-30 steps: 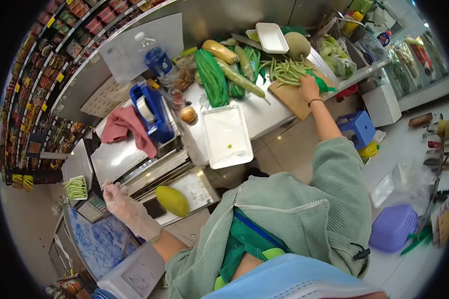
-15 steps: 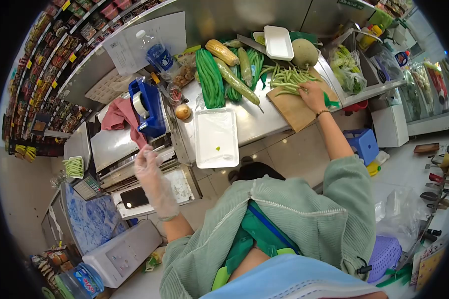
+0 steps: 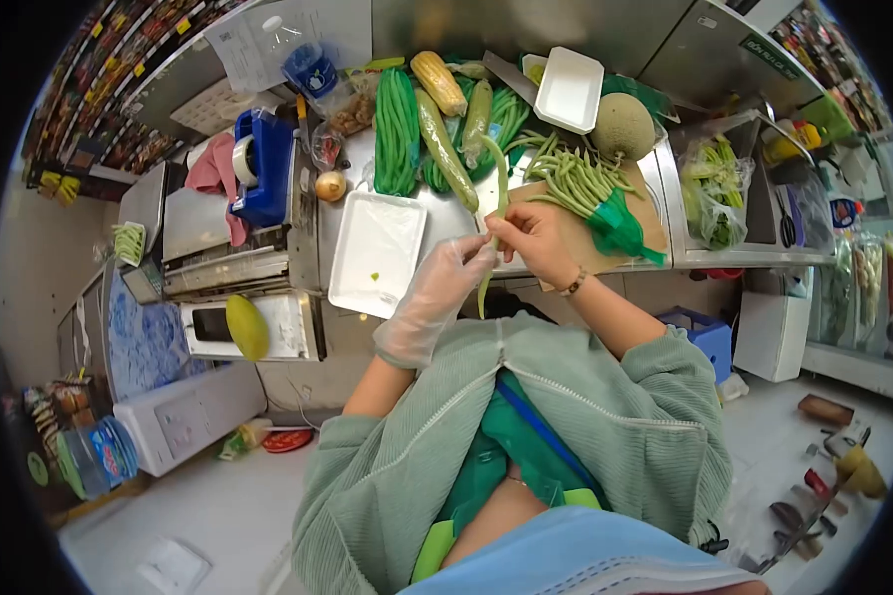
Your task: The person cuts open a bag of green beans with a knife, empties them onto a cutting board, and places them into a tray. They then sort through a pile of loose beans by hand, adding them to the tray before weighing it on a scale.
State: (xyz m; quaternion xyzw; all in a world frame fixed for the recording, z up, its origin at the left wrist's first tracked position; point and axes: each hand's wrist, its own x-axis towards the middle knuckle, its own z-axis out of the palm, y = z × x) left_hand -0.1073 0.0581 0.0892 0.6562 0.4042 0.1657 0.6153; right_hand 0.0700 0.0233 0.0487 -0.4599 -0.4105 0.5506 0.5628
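A long green bean point(image 3: 501, 183) stands between my two hands, over the counter's front edge. My left hand point(image 3: 442, 288), in a clear plastic glove, pinches it low down. Beside it my bare right hand point(image 3: 536, 241) also holds the bean in its fingertips. A white foam tray point(image 3: 378, 253) with a small green scrap on it lies left of my hands. To the right, a pile of green beans point(image 3: 575, 183) spills from a green mesh bag point(image 3: 620, 226) on a wooden board point(image 3: 650, 203).
Bundled long beans point(image 3: 397, 134), a wrapped gourd point(image 3: 445, 149), corn point(image 3: 439, 84), a melon point(image 3: 623, 127) and an empty white tray point(image 3: 569, 89) lie behind. A knife point(image 3: 511, 76) rests there. An onion point(image 3: 330, 185) and blue tape dispenser point(image 3: 263, 169) stand left.
My right hand has left the bean pile with one bean and come to the middle. My gloved left hand has moved right and up to meet it. The view has shifted.
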